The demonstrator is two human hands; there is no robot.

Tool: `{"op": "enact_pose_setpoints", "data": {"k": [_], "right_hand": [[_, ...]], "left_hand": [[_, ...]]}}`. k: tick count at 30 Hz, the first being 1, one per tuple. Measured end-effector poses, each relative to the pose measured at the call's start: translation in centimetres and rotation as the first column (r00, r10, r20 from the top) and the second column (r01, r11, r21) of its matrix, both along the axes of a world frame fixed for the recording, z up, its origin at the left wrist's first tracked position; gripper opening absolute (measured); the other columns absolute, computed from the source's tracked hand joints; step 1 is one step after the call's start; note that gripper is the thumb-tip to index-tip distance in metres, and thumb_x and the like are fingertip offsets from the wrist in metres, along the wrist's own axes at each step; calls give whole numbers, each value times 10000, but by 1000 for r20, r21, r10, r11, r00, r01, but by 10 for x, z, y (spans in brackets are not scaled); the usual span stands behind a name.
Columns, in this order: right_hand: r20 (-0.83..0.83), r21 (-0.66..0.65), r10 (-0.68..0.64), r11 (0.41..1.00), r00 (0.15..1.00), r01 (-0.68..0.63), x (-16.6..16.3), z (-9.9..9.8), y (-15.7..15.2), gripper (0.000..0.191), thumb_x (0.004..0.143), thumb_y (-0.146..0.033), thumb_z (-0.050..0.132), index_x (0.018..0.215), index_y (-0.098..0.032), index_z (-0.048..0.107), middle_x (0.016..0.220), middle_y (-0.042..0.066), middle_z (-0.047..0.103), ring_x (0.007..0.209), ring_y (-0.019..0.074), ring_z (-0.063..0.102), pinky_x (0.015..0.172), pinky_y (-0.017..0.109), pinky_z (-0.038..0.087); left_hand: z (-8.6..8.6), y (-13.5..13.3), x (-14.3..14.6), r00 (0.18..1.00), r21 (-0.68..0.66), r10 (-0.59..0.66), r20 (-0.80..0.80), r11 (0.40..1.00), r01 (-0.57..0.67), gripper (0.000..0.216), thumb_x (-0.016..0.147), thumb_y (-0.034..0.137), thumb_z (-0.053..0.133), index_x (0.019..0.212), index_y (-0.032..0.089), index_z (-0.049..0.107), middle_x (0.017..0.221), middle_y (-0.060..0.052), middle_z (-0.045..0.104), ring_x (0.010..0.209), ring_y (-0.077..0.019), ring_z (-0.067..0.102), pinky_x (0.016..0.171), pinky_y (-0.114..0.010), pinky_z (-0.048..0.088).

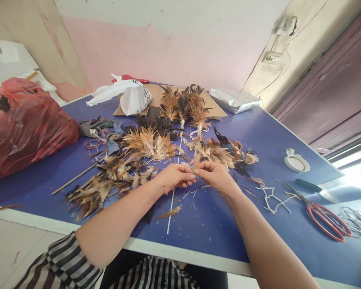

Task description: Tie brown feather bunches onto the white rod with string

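My left hand (pixel 176 177) and my right hand (pixel 214 176) meet above the middle of the blue table, thumbs and fingertips pinched together. A small tan feather (pixel 196 160) sticks up from between the fingertips; its lower end is hidden. Just beyond them lie a heap of orange-brown feathers (pixel 150 144) and a second feather pile (pixel 213 150) to the right. A loose feather (pixel 172 211) and a thin white string (pixel 192 196) lie on the table below my hands.
Dark and tan feathers (pixel 99 186) and a stick (pixel 74 179) lie left. Tied feather bundles (pixel 183 104) rest on cardboard (pixel 218 110) at the back. Red-handled scissors (pixel 327 220), a knife (pixel 315 188) and a tape roll (pixel 297 163) are right; a red plastic bag (pixel 30 132) is left.
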State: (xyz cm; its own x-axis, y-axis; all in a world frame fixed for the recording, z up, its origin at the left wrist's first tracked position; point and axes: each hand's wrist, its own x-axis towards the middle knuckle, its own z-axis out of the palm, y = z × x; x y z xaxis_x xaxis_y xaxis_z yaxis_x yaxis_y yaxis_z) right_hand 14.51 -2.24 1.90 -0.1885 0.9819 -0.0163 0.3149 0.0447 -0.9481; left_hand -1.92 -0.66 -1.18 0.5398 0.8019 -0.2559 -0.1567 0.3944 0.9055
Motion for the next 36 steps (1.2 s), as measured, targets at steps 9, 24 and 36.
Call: {"op": "enact_pose_setpoints", "data": {"k": [9,24,36], "right_hand": [[601,297,-422,906,678,301,87,15,15,205,652,-372,583,646,-182,661,582,26,613,575,164,531,539,265,349],[532,58,-171,985,830,165,75,7,17,231,662,-373,593,556,-172,552,451,-33,423,425,81,353,435,232,248],[-378,-220,-108,975,920,24,2,-6,6,293,561,-356,733,605,-156,523,435,-77,402,382,25,265,396,198,155]], "left_hand": [[4,6,-2,981,-118,192,18,975,-188,265,559,200,758,732,105,582,697,-64,653,544,-77,586,422,-132,416],[5,6,-1,974,-136,222,35,967,-215,221,571,160,745,716,101,588,690,-55,643,503,-61,566,399,-123,406],[9,0,2,984,-141,145,99,981,-130,176,628,156,706,770,87,627,810,-87,667,602,-115,641,421,-122,446]]}}
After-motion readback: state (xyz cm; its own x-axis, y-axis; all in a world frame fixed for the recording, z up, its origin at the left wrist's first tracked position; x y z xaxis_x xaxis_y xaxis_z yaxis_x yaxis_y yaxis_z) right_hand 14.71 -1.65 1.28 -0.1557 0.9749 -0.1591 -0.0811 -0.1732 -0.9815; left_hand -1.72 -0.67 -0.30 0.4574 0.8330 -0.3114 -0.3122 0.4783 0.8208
